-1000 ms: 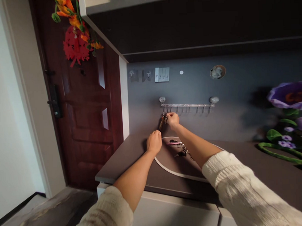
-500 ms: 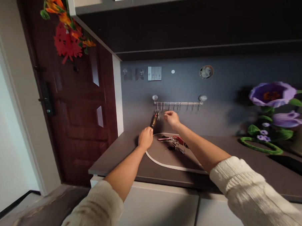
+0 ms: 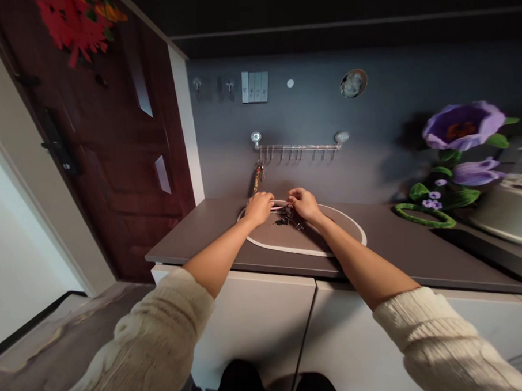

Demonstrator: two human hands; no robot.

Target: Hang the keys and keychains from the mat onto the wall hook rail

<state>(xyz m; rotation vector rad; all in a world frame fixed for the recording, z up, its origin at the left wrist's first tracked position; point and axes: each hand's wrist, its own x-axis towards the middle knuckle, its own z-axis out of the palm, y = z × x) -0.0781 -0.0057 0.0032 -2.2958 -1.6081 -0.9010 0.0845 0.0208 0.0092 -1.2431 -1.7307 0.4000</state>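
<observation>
A bunch of keys with a pink strip among it lies on an oval brown mat with a white rim. My right hand is at the upper right of the bunch, fingers curled closed on the keys. My left hand rests low over the mat's left part, fingers bent at the pink strip; its fingertips are partly hidden, so what they hold is unclear. Behind it a key ring with a brown-gold fob hangs from the left end of a clear hook rail.
The dark countertop runs beneath an overhanging cabinet. At right stand purple fabric flowers with a green ring base, beside a pale rounded object. Light switches are on the wall. A dark red door stands at left.
My view has tilted down. My right hand has come down from the hook rail to the keys on the mat. My left hand has moved right, from the hanging fob towards the bunch.
</observation>
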